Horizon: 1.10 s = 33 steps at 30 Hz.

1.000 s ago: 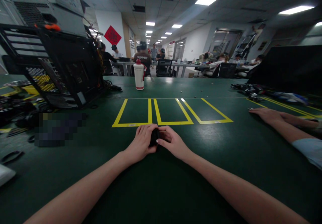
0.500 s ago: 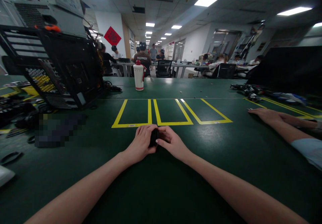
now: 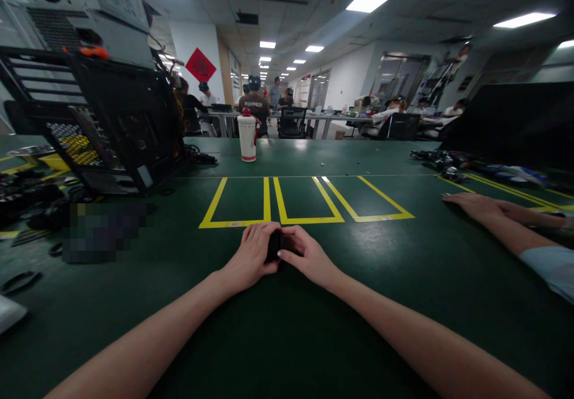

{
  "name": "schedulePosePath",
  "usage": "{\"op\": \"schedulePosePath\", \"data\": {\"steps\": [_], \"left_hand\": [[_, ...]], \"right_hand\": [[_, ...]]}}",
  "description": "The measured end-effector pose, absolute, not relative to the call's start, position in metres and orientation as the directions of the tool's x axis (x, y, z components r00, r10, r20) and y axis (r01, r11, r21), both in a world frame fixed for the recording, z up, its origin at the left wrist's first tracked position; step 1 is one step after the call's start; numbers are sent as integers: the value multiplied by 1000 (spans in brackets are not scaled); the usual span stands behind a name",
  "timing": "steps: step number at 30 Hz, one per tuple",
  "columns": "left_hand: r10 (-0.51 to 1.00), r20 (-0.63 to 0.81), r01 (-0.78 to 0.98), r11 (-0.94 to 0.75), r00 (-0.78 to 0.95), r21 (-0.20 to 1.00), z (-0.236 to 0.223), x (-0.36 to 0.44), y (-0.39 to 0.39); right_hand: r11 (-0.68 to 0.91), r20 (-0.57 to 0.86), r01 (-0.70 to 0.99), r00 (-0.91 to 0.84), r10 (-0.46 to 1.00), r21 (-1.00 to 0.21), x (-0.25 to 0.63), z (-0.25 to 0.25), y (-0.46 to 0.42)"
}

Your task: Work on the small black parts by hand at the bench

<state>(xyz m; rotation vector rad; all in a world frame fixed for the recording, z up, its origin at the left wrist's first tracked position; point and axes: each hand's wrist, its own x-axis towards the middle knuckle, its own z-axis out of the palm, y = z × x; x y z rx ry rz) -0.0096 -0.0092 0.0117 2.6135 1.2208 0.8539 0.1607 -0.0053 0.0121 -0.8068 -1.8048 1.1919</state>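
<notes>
A small black object with a rounded edge sits between my two hands, low over the green tabletop. Its kind does not show, since my fingers cover much of it. My left hand wraps round it from the left, fingers over the top and thumb below. From the right, my right hand grips its edge, with the thumb in front and the fingers behind. Just beyond my hands are three sections marked out in yellow tape.
A black computer case stands at the left, a power supply on top. Behind the tape is a white tumbler with a red lid. Another person's hand rests on the table at the right, near cables and small parts.
My hands and the black object look almost the same as before. Only my right thumb has shifted very slightly along its edge.
</notes>
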Motion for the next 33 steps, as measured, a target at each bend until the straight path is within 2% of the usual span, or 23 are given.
{"op": "schedulePosePath", "data": {"steps": [6,13,22,28,33], "left_hand": [[741,433,667,-662,514,341,12,-9,-9],[750,421,666,-655,511,357,15,-10,-10],[749,432,675,-652,502,345,12,-9,-9],[761,389,666,-646,520,373,22,-9,-14],[760,386,665,-647,523,372,23,-9,-14]], "right_hand": [[350,296,32,-465,834,-936,160,13,-7],[311,238,86,-463,854,-947,161,13,-5],[305,265,5,-484,834,-952,160,13,-6],[284,222,66,-468,856,-956,162,12,-4],[307,254,30,-489,835,-951,161,14,-7]]}}
